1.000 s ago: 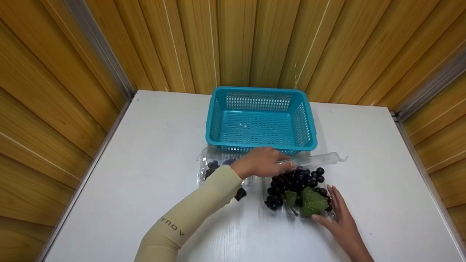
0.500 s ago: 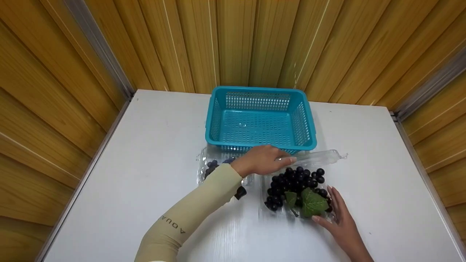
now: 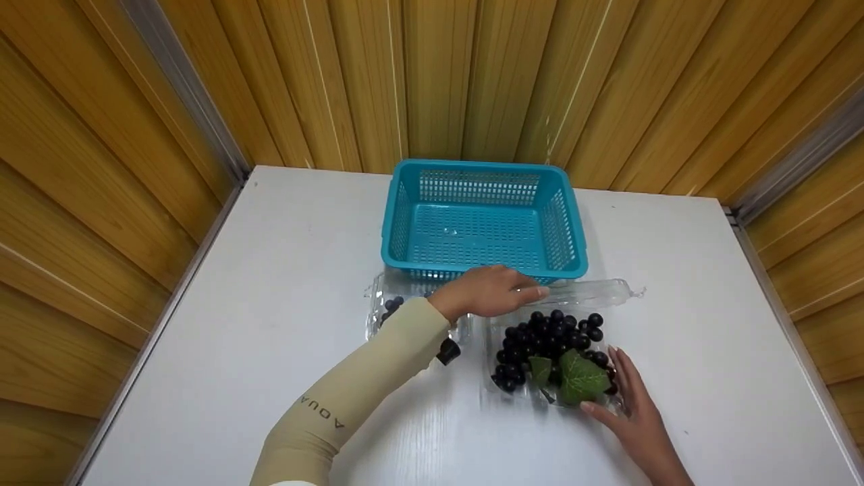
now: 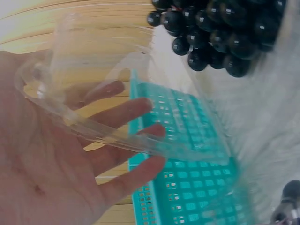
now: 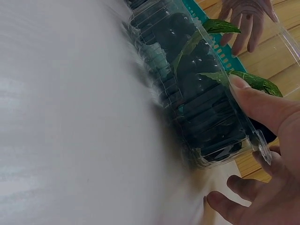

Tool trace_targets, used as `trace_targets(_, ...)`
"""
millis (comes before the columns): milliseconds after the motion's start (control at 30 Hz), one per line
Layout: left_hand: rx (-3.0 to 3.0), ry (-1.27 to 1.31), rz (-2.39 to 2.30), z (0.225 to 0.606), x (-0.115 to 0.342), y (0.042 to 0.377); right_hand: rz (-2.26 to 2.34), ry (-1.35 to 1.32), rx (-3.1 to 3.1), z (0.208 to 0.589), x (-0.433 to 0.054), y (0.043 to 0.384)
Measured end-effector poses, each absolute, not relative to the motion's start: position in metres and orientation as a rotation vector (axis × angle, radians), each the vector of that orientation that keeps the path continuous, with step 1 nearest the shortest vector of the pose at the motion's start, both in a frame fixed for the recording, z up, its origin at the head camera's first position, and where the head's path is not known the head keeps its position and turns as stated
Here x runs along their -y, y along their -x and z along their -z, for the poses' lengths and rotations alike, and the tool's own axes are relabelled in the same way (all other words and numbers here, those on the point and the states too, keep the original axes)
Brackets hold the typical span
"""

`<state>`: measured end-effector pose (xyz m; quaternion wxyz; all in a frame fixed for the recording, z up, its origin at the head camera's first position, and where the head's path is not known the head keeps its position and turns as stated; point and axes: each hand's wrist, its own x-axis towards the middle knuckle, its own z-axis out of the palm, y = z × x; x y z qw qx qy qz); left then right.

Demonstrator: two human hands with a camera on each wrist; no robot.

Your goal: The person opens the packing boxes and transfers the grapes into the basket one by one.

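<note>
A clear plastic clamshell container (image 3: 489, 358) lies open on the white table, filled with a bunch of dark grapes (image 3: 540, 341) and green leaves (image 3: 580, 379). Its see-through lid (image 3: 590, 291) leans up at the back, toward the teal basket. Behind that lid my left hand (image 3: 486, 290) spreads its fingers, which show through the plastic in the left wrist view, fairly straight. At the container's near right corner, my right hand (image 3: 628, 405) steadies it, thumb (image 5: 248, 93) on the rim and fingers at the side.
The teal basket (image 3: 472, 164) stands right behind the container, with nothing big inside. Left of the container sits a second clear container (image 3: 373, 317) with dark grapes, partly hidden under my left forearm. Wood-panelled walls (image 3: 472, 81) border the table (image 3: 283, 270) at back and sides.
My left hand has shifted slightly away from me, and the lid has tilted a little further back toward the basket. My right hand stays at the container's corner.
</note>
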<state>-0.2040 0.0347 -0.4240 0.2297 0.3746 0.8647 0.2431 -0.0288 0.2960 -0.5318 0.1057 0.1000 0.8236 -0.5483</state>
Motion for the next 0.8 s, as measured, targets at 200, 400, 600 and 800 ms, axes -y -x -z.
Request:
trace_targets(200, -2.389, -0.989, -0.643, 0.4152, -0.0368, 0.2044, 1.646, -0.251, -2.436, 0.5334, -0.2962, 0.0256)
trace_targets(400, -2.462, -0.995, -0.620, 0.4145, -0.0393, 0.2048, 1.707, -0.175, -2.448, 0.5375, -0.2955, 0.0239)
trace_targets(600, -2.508, -1.032, -0.649, 0.4151, -0.0406, 0.2049, 1.682, -0.148, -2.482, 0.5377, -0.2954, 0.0209)
trace_targets(800, -2.554, -1.061, -0.682, 0.4137, -0.0430, 0.2060, 1.678, -0.188, -2.450, 0.5368, -0.2958, 0.0219)
